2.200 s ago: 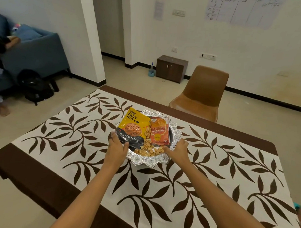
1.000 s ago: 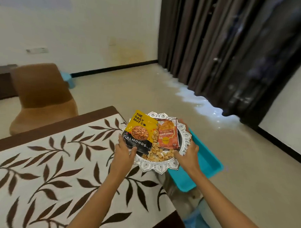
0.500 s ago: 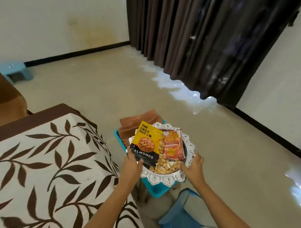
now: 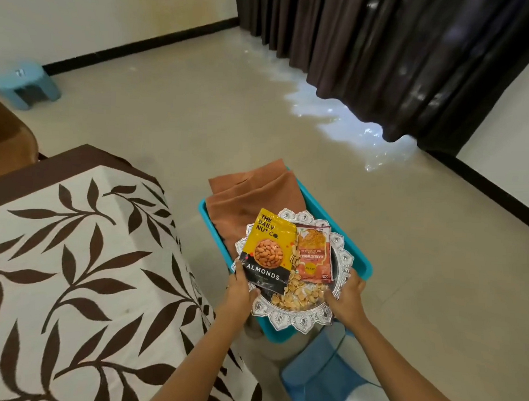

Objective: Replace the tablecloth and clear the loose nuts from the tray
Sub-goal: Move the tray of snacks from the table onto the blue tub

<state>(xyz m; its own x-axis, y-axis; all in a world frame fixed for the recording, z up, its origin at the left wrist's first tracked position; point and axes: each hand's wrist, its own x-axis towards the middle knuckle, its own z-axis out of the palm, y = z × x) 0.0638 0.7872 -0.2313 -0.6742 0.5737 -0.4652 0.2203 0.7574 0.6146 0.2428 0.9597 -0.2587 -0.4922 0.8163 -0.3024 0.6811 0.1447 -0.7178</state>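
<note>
Arms outstretched, left hand (image 4: 239, 292) and right hand (image 4: 346, 296) grip the silver tray (image 4: 295, 321) above a teal bin (image 4: 360, 261) holding brown cloth (image 4: 251, 194).

This looks like a room in a home, likely a dining or living room. A white tablecloth (image 4: 75, 268) printed with brown leaves lies spread flat, its edge hanging down, with a brown moulded chair (image 4: 7, 143) beyond it. Dark floor-length curtains (image 4: 397, 55) hang over a pale glossy floor (image 4: 185, 122), with daylight pooling beneath them. The white walls (image 4: 84, 14) carry black skirting (image 4: 136, 47), and a small blue plastic stool (image 4: 27, 84) stands nearby.
</note>
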